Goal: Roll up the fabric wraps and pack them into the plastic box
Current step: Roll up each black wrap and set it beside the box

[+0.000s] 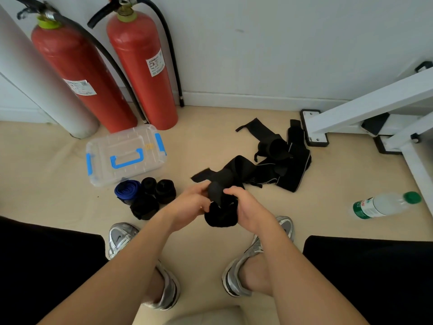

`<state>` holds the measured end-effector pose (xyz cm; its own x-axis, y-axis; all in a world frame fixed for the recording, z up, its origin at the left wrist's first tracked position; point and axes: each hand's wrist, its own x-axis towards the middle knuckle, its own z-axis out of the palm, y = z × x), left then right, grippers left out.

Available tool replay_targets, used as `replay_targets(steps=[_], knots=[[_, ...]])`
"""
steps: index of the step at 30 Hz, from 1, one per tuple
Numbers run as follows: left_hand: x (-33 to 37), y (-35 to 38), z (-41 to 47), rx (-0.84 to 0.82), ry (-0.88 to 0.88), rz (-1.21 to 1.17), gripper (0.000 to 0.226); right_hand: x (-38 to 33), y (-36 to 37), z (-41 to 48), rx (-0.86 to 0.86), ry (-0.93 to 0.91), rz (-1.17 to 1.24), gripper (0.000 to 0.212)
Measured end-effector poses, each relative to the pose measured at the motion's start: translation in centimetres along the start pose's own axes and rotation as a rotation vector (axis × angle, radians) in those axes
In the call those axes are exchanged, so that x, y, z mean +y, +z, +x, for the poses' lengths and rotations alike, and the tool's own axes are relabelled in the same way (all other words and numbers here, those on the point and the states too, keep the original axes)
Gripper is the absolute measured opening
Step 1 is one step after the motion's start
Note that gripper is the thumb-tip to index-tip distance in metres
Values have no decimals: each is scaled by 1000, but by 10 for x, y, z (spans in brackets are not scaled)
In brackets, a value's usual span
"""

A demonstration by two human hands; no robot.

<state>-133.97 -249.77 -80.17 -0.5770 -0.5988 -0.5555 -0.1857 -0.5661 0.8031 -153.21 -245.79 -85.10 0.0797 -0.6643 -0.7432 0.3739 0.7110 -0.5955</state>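
Observation:
My left hand [191,205] and my right hand [246,207] both grip a partly rolled black fabric wrap [220,214] above the floor; its loose tail [234,170] trails away toward a heap of unrolled black wraps [285,158]. Beside my left hand lie several finished rolls on the floor: a blue roll [127,190] and black rolls [161,190]. The clear plastic box [124,156] with blue latches and a blue handle sits behind them, its lid shut.
Two red fire extinguishers [140,66] stand against the wall behind the box. A white metal frame [365,116] is at the right. A plastic bottle [384,205] lies on the floor at right. My shoes [236,275] and knees fill the foreground.

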Motion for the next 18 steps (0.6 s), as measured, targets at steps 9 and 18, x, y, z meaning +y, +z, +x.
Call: replay_targets(steps=[9,18], knots=[[-9,2,4,101,199,558,50,-3,0,-10,-39,49,-37,33],[-35,-18,-8,496,-232,550,17,-23,-17,-7,64,-176,98,42]])
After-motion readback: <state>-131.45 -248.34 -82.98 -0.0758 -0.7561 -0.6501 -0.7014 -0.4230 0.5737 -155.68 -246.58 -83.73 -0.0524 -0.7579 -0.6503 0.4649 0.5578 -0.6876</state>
